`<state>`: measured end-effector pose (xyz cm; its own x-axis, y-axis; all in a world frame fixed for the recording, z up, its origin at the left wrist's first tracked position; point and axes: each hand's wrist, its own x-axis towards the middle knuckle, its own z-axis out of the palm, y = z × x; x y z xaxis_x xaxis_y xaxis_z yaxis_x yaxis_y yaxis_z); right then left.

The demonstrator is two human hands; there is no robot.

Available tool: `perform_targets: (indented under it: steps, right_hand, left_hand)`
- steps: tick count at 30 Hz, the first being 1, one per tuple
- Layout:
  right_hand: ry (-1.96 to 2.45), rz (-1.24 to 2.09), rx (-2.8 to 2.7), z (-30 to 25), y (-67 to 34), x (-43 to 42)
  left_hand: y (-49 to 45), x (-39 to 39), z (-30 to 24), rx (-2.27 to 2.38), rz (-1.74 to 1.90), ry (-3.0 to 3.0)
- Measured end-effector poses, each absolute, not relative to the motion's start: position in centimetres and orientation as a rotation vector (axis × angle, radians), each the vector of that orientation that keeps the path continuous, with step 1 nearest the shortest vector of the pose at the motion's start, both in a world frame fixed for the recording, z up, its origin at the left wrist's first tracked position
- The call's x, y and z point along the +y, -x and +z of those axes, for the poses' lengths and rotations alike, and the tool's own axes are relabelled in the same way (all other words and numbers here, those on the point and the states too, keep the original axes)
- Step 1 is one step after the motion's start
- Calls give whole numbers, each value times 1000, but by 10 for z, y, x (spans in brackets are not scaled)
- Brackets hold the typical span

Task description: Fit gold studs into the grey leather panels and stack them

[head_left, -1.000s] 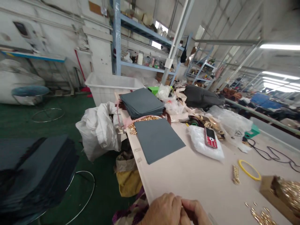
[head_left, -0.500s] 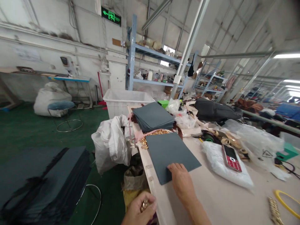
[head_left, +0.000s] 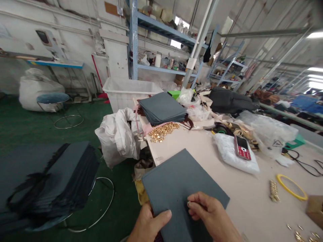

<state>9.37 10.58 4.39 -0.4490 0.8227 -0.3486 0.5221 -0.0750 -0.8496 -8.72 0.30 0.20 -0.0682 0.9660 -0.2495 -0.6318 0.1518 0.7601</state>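
Note:
A dark blue-grey square panel [head_left: 184, 178] lies tilted at the near edge of the table, partly off it. My left hand [head_left: 151, 220] grips its near left side, thumb on top and fingers hidden underneath. Over the panel's middle, my right hand [head_left: 205, 211] pinches a tiny shiny metal piece between thumb and fingertips. A small dark spot, perhaps a hole, shows in the panel just left of those fingertips. Beyond it sits a heap of small gold metal pieces [head_left: 163, 132], in front of a stack of similar panels [head_left: 163, 107].
On the table [head_left: 184, 141] are a red phone [head_left: 242, 148] on a white plastic packet [head_left: 224, 151], a yellow ring [head_left: 291, 187] and a gold row of fittings [head_left: 274, 191]. At left, a tied stack of dark panels [head_left: 58, 174] rests on a stool; a white sack [head_left: 118, 137] stands nearer.
The panel has come toward me, off the gold heap. My left hand, earlier holding gold pieces beside the table, now grips the panel. My right hand has moved nearer and pinches a tiny piece.

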Motion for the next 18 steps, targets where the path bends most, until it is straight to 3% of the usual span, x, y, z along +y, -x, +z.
perform_targets:
  steps: [5, 18]
  right_hand:
    - [1389, 1745, -1693, 43, -74, 104]
    - [1369, 1753, -1635, 44, -63, 101]
  left_hand:
    - [86, 2, 2, 826, 1379, -550]
    - [81, 8, 14, 881, 1263, -478]
